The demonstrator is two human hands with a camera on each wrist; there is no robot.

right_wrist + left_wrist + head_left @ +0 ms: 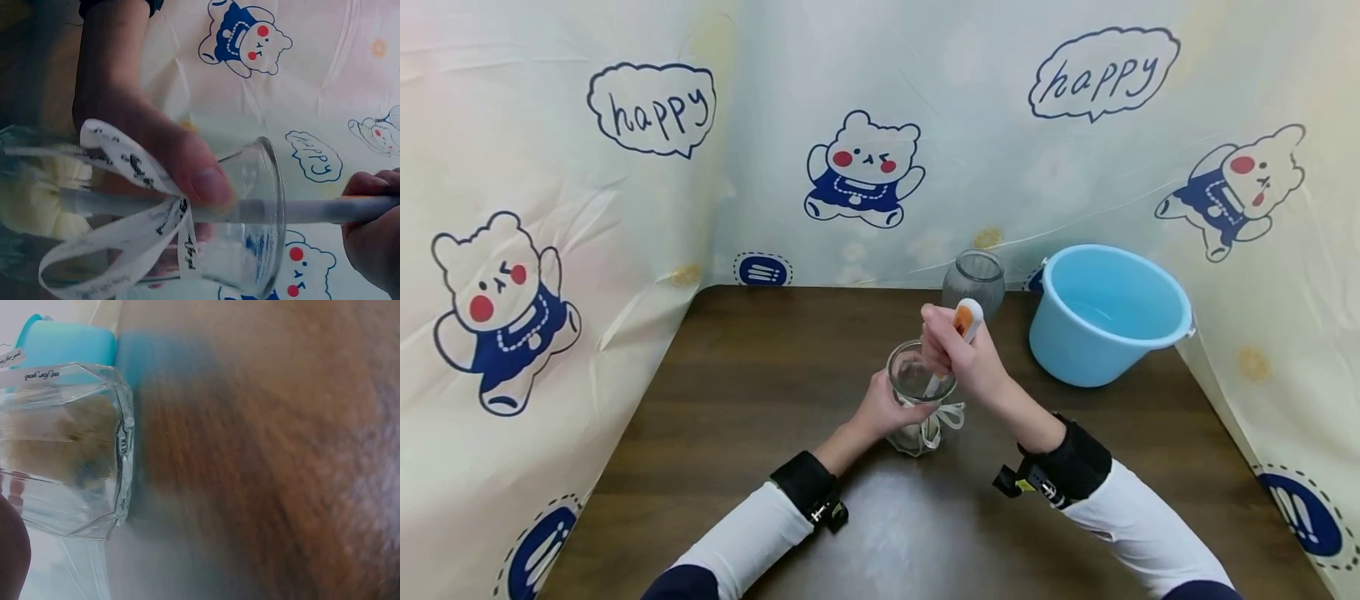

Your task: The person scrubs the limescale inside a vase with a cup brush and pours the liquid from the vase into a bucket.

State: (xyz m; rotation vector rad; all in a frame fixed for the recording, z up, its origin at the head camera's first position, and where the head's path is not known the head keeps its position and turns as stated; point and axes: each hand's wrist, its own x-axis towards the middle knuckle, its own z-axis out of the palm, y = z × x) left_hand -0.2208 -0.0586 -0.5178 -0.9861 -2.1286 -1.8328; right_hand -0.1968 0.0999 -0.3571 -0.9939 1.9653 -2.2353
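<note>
My left hand grips a clear glass jar around its neck, with the thumb across the front. A white printed ribbon is tied in a bow around the jar. Above the mouth, my right hand holds the white handle of a sponge bottle brush; its end has an orange patch. The handle runs down through the opening, and the pale yellow sponge head sits inside the lower part of the jar. In the left wrist view, the faceted base is right at the tabletop.
Behind the right hand stands a second glass jar near the table's back edge. A light blue bucket is at the back right. Printed cloth hangs around the brown wooden table.
</note>
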